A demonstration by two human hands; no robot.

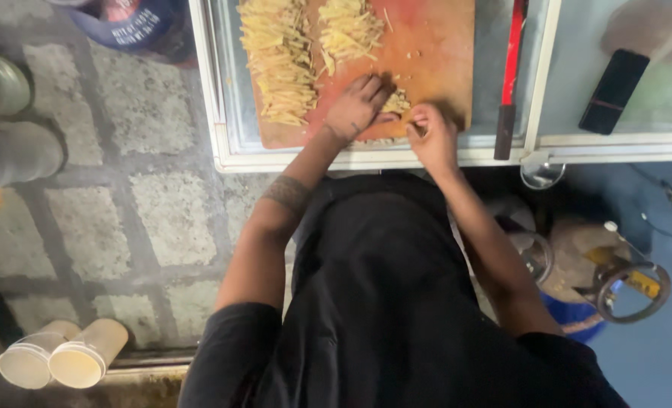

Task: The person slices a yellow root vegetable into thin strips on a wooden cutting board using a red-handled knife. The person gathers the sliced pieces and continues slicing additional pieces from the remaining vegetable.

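Observation:
An orange-brown cutting board [434,45] lies on a glass-topped counter [230,91]. Two heaps of pale potato sticks [279,53] cover its far left part. My left hand [359,106] rests flat on the board, fingertips against a small clump of cut potato [398,102]. My right hand [430,136] is at the board's near edge, just right of that clump, with its fingers curled. Whether it holds something is hidden by the fingers. My dark clothing fills the lower middle of the view.
A long red bar with a dark handle [510,68] lies right of the board, with a black phone [614,91] beyond it. Two paper cups [57,359] lie on the paved ground at lower left. A gas cylinder with a regulator [600,272] stands lower right.

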